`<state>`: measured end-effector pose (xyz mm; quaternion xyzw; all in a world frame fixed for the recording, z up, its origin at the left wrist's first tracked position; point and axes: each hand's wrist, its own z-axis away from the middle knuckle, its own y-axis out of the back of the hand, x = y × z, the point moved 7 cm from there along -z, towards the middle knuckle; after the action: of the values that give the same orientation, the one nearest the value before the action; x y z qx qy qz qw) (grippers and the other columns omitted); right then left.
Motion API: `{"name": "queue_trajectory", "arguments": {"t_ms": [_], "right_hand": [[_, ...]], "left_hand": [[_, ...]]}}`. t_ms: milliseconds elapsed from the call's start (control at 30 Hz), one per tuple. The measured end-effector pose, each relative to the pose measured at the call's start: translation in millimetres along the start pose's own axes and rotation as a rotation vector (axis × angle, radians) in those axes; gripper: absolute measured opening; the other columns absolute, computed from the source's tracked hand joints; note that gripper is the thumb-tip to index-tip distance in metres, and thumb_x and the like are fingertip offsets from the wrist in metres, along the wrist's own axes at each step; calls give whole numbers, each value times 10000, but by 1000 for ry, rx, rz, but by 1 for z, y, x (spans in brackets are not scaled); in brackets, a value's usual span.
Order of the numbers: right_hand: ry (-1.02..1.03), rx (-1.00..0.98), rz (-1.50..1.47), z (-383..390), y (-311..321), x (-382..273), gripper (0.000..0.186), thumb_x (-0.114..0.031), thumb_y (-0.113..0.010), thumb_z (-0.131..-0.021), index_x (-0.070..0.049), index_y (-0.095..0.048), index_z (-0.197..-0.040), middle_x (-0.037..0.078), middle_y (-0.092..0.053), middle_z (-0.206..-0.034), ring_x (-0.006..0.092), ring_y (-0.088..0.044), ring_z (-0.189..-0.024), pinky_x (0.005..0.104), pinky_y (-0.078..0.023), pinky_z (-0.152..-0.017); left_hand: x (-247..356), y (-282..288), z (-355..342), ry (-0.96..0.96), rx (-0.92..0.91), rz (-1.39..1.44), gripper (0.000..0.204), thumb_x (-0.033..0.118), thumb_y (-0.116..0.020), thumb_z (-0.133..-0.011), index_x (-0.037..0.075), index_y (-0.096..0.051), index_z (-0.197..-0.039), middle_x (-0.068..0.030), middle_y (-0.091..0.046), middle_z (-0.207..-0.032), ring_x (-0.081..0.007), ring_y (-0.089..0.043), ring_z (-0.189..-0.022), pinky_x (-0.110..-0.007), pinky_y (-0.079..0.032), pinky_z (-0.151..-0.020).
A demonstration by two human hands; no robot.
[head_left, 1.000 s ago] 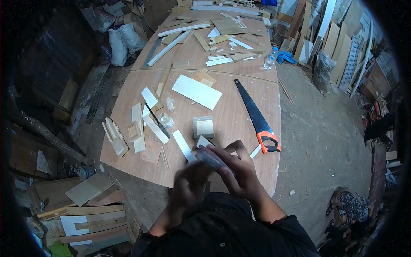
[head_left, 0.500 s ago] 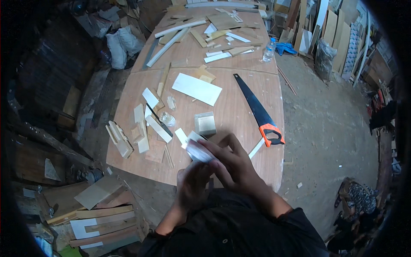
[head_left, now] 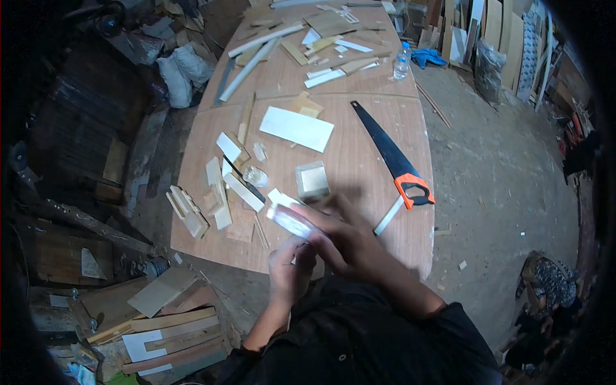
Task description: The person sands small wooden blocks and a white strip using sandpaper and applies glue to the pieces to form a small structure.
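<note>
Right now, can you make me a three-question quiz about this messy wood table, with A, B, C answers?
1. Where is the saw lying?
A. On the floor
B. On the table, right of the small wooden box
C. Inside a bag

2. What colour is the saw's handle?
A. Orange
B. Green
C. White

3. What are the two hands doing?
A. Resting flat on the table
B. Gripping the saw
C. Holding a small white piece together

Answers:
1. B: the saw rests on the table, to the right of the small wooden box.
2. A: the handle by the table's near edge is orange, and the blade is black.
3. C: the left hand and the right hand meet on the small white piece, above the table's near edge.
</note>
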<state>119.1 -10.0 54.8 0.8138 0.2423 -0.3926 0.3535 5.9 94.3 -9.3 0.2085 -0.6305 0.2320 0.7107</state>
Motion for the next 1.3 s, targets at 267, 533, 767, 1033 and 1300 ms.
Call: {"name": "queue_trajectory", "arguments": {"t_ms": [267, 533, 767, 1033, 1300], "right_hand": [[-29, -12, -73, -11, -1, -12, 417, -118, -626, -925, -128, -596, -1341, 207, -573, -1046, 316, -595, -878, 430, -487, -778], [-38, -78, -24, -18, -16, 2, 450, -243, -617, -942, -175, -550, -1382, 200, -516, -1055, 342, -626, -843, 424, -531, -711], [1, -52, -49, -21, -25, 4, 484, -210, -642, -926, -225, -541, -1399, 153, -506, -1013, 276, -598, -803, 391, -516, -697], [-114, -104, -60, -21, -28, 6, 459, -233, -608, -943, -240, -547, -1399, 191, -503, -1048, 330, -620, -824, 420, -533, -725], [-106, -80, -86, -23, -33, 3, 468, -192, -605, -948, -199, -547, -1412, 194, -500, -1034, 298, -595, -845, 394, -506, -737]], "left_hand": [[11, 23, -4, -176, 82, -243, 405, 404, -556, -1000, 9, -641, -1005, -23, -593, -684, -99, -553, -603, -278, -447, -545], [6, 29, -6, -18, 84, -231, 348, 378, -522, -1012, 58, -632, -1090, -4, -600, -797, -83, -533, -608, -231, -378, -496], [-3, 44, -7, -44, 86, 30, 404, 393, -490, -1025, 25, -617, -1133, 11, -593, -818, -68, -534, -662, -206, -382, -541], [-12, 42, -9, 154, 77, -27, 383, 337, -434, -1043, 13, -612, -1145, -4, -615, -895, -67, -555, -731, -198, -392, -566], [-2, 71, -25, -100, 168, 157, 450, 428, -512, -1004, 7, -571, -1150, -16, -549, -705, -69, -477, -532, -209, -349, -453]]}}
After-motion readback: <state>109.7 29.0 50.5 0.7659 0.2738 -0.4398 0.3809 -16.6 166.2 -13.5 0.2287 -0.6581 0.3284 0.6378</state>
